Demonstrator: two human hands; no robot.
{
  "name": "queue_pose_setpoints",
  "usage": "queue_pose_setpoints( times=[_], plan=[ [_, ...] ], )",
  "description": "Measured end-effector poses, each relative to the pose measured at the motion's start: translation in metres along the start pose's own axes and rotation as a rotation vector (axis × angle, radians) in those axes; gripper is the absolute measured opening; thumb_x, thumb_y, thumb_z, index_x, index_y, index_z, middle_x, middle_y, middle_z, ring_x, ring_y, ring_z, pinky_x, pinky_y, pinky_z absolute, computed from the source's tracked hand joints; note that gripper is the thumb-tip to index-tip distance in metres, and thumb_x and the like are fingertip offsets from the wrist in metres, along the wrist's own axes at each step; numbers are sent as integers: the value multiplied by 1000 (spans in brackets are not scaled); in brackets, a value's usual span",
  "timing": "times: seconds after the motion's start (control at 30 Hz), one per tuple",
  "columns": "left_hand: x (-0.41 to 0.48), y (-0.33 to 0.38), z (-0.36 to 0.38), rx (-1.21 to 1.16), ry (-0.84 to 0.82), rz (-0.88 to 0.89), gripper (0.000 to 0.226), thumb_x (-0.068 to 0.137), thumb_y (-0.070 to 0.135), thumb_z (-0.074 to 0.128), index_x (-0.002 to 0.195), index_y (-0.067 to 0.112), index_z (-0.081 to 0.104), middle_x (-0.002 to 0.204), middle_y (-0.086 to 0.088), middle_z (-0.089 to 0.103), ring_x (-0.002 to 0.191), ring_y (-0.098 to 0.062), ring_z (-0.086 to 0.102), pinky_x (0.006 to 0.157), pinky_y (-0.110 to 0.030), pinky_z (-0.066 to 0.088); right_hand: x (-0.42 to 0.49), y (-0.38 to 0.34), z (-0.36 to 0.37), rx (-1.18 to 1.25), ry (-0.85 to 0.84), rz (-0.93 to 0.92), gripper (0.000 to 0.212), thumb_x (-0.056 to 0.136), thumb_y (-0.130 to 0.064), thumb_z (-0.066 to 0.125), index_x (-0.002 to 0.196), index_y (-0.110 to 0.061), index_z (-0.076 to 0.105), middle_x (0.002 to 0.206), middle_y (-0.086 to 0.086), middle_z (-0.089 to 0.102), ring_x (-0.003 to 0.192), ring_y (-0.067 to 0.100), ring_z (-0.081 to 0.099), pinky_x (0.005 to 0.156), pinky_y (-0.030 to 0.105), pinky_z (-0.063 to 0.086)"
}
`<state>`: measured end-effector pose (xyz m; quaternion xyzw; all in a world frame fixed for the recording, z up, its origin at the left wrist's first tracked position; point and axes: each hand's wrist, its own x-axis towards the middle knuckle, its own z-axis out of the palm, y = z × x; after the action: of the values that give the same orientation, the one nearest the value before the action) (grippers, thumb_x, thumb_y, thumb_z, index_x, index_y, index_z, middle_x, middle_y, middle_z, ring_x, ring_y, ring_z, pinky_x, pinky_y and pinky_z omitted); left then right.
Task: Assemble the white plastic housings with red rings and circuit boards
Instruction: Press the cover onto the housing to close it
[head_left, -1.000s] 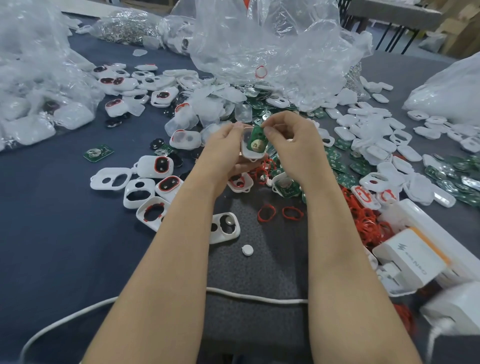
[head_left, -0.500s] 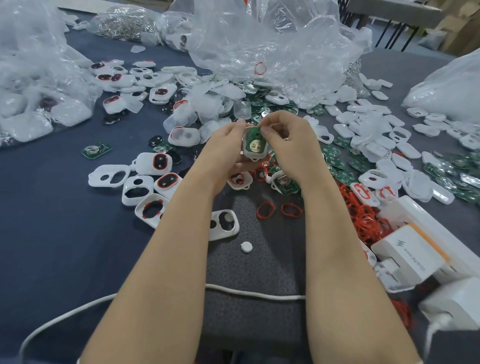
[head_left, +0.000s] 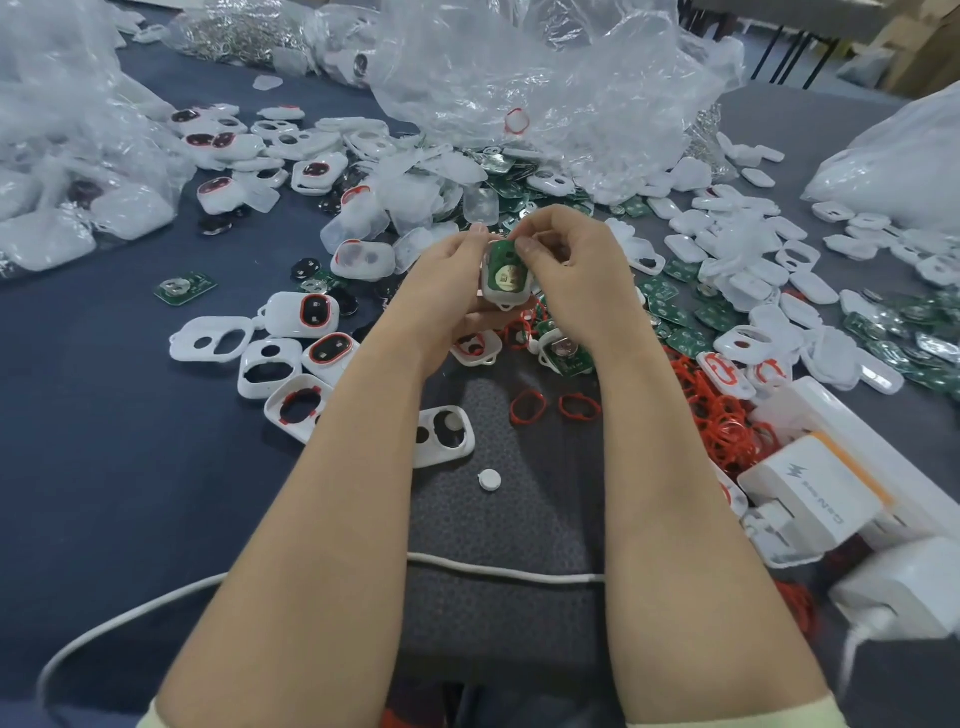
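Observation:
My left hand (head_left: 447, 280) grips a white plastic housing (head_left: 503, 299) from its left side, held up above the table. A green circuit board (head_left: 505, 267) with a round gold contact lies inside the housing. My right hand (head_left: 569, 265) pinches the board's upper edge with thumb and forefinger. Loose red rings (head_left: 527, 406) lie on the grey mat below my hands, and a heap of them (head_left: 719, 415) sits to the right. Several white housings (head_left: 270, 366), some with red rings fitted, lie to the left. Green boards (head_left: 670, 306) are scattered to the right.
Crumpled clear plastic bags (head_left: 545, 88) fill the back and left of the table. A white charger box (head_left: 810, 493) and a plug (head_left: 904, 592) sit at the right. A white cable (head_left: 498, 571) crosses under my forearms. A small white round button (head_left: 489, 479) lies on the mat.
The circuit board has gone from standing tilted above the housing to lying down inside it. Both hands stay close together around the housing.

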<state>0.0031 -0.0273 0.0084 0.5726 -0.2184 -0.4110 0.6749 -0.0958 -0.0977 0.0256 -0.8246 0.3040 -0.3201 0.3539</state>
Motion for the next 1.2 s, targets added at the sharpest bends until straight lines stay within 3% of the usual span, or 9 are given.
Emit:
queue_pose_setpoints(
  times=[0.27, 0.47, 0.6, 0.8, 0.97, 1.07, 1.2],
  plan=[
    [1, -1, -1, 26, -10, 17, 23, 103, 26, 42, 100, 15, 62, 84, -7, 68, 64, -14, 69, 64, -31, 60, 0, 0, 2, -48, 19, -11, 12, 92, -12, 56, 92, -19, 66, 86, -2, 62, 72, 2, 50, 67, 17, 39],
    [-1, 0, -1, 21, -28, 18, 19, 102, 26, 45, 98, 16, 60, 90, -8, 68, 69, -16, 70, 68, -34, 61, -1, -1, 5, -112, 70, -15, 12, 92, -15, 57, 98, -17, 68, 101, 10, 61, 82, 14, 51, 76, 23, 42],
    [-4, -1, -2, 20, -64, 53, 9, 98, 10, 52, 100, 16, 59, 97, -9, 66, 77, -17, 68, 64, -26, 58, -1, 0, 8, -100, 107, -23, 11, 91, -15, 58, 98, -17, 67, 99, 11, 60, 79, 13, 49, 75, 24, 42],
    [-5, -3, -5, 81, -82, 142, 20, 94, 0, 56, 105, 16, 58, 89, -8, 68, 69, -11, 70, 63, -24, 57, -2, 2, 11, -30, 146, 8, 17, 91, -18, 62, 107, -13, 61, 89, 1, 58, 79, 15, 53, 74, 25, 45],
    [-5, -6, -4, 166, -83, 246, 26, 94, -3, 52, 95, 22, 57, 80, -8, 68, 62, -11, 66, 66, -29, 58, 0, 3, 14, 10, 131, 82, 11, 92, -17, 60, 96, -9, 66, 89, 1, 65, 85, 14, 59, 74, 20, 43],
    [-5, -7, -2, 195, -55, 254, 28, 94, -3, 51, 95, 25, 57, 78, -6, 69, 62, -12, 66, 69, -33, 58, 0, 3, 16, 65, 134, 116, 10, 92, -15, 60, 95, -7, 65, 93, 7, 67, 88, 20, 60, 81, 30, 48],
    [-5, -7, 0, 112, -61, 225, 23, 95, -2, 53, 105, 19, 58, 79, -7, 69, 65, -11, 69, 61, -24, 57, 0, 3, 15, 142, 145, 153, 11, 91, -15, 61, 98, -9, 68, 94, 5, 68, 93, 18, 63, 88, 37, 50]
  ],
)
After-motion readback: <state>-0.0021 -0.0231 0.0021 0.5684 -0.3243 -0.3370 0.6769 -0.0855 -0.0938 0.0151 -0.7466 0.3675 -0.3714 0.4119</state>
